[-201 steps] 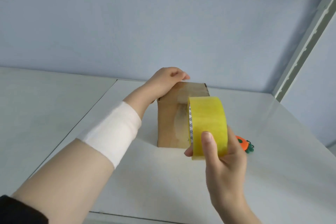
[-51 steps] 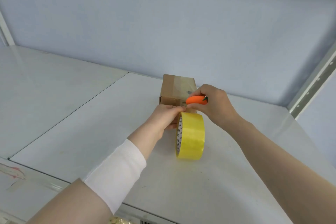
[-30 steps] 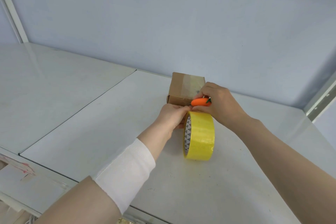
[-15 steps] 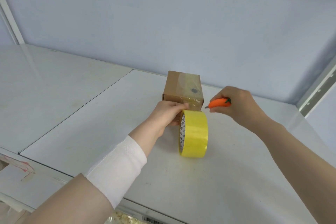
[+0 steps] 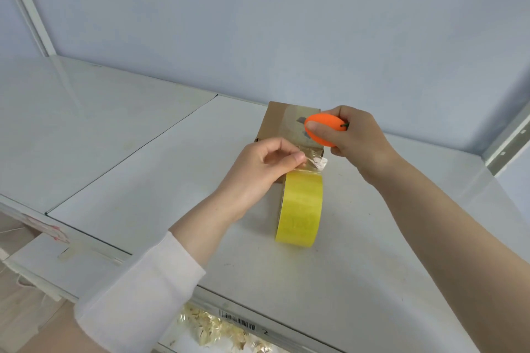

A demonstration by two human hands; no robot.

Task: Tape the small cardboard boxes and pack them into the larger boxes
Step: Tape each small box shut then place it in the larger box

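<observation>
Left hand (image 5: 258,169): thumb and forefinger pinch the loose tape end (image 5: 314,162), a crinkled clear strip drawn up off the roll; the other fingers curl underneath.
Right hand (image 5: 352,137): wrapped round an orange cutter (image 5: 324,129), thumb laid flat across its broad face; a bit of green shows at the end nearest the palm.
Tape roll (image 5: 301,209): yellow, standing on its edge on the white shelf (image 5: 143,180), just below the left fingertips and nearer the person than the box.
Small cardboard box (image 5: 282,126): just beyond the left knuckles, its right side partly behind the cutter.
Box contents: the box is closed, with glossy tape along its top and dark patches under the tape; what is inside cannot be seen.
Writing: a barcode sticker (image 5: 236,322) sits on the shelf's front edge, below the left forearm; its digits are too small to read. A handwritten mark like a "2" stands just to its right.
Change from half a second ago: the right hand was out to the right, apart from the box, cutter tip pointing left; it has come in over the box's near right corner. The left hand lay on top of the roll; now it is lifted with the tape end raised.
Under the shelf edge: pale yellow shreds (image 5: 206,329); what holds them is unclear.
Left forearm: a white cuff (image 5: 137,295) wraps it.
</observation>
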